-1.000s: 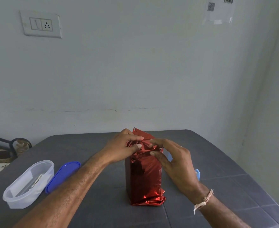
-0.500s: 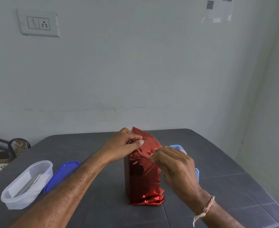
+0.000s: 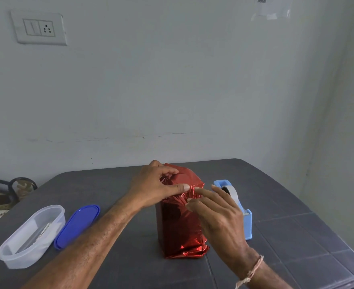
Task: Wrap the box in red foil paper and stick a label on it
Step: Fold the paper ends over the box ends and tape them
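The box wrapped in red foil paper (image 3: pixel 180 226) stands upright in the middle of the dark table (image 3: pixel 297 236). Its foil is gathered and crinkled at the top and folded under at the bottom. My left hand (image 3: pixel 153 188) sits over the top, with curled fingers holding the gathered foil and the thumb stretched across the front fold. My right hand (image 3: pixel 215 213) is at the upper right front of the box, its straight index finger and thumb tip touching the crinkled foil. No label is visible.
A light blue tape dispenser (image 3: pixel 246 217) with a white roll stands just right of the box, partly behind my right hand. A clear oval tub (image 3: pixel 32 236) and its blue lid (image 3: pixel 77 225) lie at the left. The wall runs along the table's far edge.
My right hand's fingers have straightened from a curled pinch and now touch the foil. My left thumb has slid across the front fold. The box has stayed in place.
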{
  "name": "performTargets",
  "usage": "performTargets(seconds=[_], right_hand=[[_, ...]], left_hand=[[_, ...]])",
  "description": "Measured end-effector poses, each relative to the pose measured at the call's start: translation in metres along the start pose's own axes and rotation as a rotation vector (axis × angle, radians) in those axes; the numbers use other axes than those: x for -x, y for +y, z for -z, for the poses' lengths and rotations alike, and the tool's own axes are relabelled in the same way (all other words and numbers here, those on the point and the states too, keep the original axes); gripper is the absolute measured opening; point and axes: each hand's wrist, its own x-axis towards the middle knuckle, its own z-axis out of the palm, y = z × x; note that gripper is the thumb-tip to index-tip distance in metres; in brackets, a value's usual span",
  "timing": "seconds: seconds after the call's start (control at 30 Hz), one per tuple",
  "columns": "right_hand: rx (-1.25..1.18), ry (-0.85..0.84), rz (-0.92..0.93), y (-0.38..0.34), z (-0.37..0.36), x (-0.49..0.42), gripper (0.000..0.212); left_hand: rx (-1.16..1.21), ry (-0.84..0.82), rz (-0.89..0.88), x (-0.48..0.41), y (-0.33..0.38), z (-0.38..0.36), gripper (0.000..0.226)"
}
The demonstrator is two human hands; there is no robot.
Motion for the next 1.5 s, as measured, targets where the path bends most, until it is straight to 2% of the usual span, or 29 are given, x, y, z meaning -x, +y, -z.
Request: performTargets(seconds=[0.33,0.5,0.6,0.7,0.8,0.97,1.0,1.07,1.13,1.2,1.33,1.43,1.5], right_hand=[[0.021,0.028,-0.028,0.002,-0.009,0.01,0.017],[0.02,0.054,-0.021,0.0,-0.013,0.011,0.021],[-0.001,0.055,-0.031,0.001,-0.015,0.013,0.028],[-0.027,0.036,-0.06,0.001,-0.014,0.017,0.019],[-0.094,0.004,-0.108,-0.004,-0.013,0.02,0.013],[-0.313,-0.005,-0.258,-0.009,0.01,-0.01,0.031],[-0.313,-0.068,-0.267,-0.004,0.013,-0.022,0.039],[-0.285,-0.319,-0.253,0.01,0.015,-0.043,0.062],[-0.246,-0.594,-0.201,0.025,0.009,-0.055,0.082],[-0.268,-0.757,-0.211,0.039,0.004,-0.06,0.091],[-0.512,-0.723,-0.414,0.047,0.002,-0.068,0.077],[-0.676,-0.604,-0.749,0.047,-0.005,-0.075,0.068],[-0.69,-0.615,-0.903,0.052,-0.013,-0.084,0.075]], left_hand=[[0.226,-0.095,-0.015,-0.002,-0.013,-0.007,0.083],[0.252,-0.129,-0.013,-0.005,-0.015,-0.006,0.08],[0.248,-0.115,-0.008,-0.006,-0.015,-0.007,0.091],[0.243,-0.106,-0.017,-0.004,-0.017,-0.01,0.09],[0.255,-0.103,-0.025,-0.001,-0.017,-0.009,0.084],[0.286,-0.107,-0.041,0.001,-0.016,-0.011,0.073],[0.287,-0.109,-0.041,0.002,-0.016,-0.011,0.069],[0.29,-0.109,-0.044,0.003,-0.016,-0.011,0.063],[0.287,-0.098,-0.039,0.005,-0.016,-0.011,0.068],[0.283,-0.096,-0.045,0.008,-0.014,-0.011,0.074],[0.305,-0.11,-0.021,0.006,-0.011,-0.013,0.075],[0.304,-0.087,0.009,0.005,-0.011,-0.011,0.086],[0.305,-0.091,0.012,0.006,-0.012,-0.01,0.086]])
